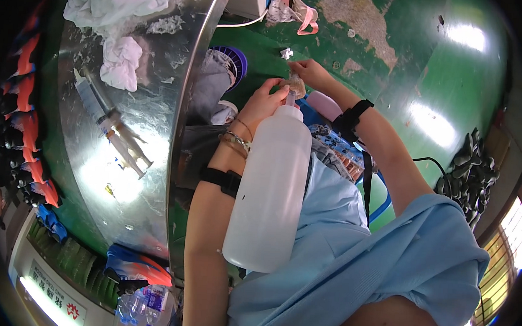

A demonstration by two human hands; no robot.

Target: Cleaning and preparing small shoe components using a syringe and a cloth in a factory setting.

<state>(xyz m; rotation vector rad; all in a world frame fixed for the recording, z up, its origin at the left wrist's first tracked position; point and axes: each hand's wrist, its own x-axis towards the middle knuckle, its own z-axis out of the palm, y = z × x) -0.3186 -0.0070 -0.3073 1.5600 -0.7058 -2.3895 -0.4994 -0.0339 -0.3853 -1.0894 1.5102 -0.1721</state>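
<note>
A large translucent white plastic bottle (270,187) with a narrow nozzle (291,98) lies across the middle of the view, its nozzle end toward my hands. Just beyond the nozzle tip is a small tan, fuzzy-looking piece (298,88), too small to name surely. My left hand (263,102) has its fingers closed at the near side of this piece, beside the nozzle. On the far side my right hand (312,73) is bent in a pinch; what it holds is hidden. Whether either hand touches the bottle, I cannot tell.
On the metal table (146,216) to my left lie two large syringes (107,116) and a crumpled white cloth (121,62). Orange and black gloves (29,127) hang along the far left. Grey gloves (470,168) are heaped at right. A purple-rimmed round container (238,61) stands beyond the table edge.
</note>
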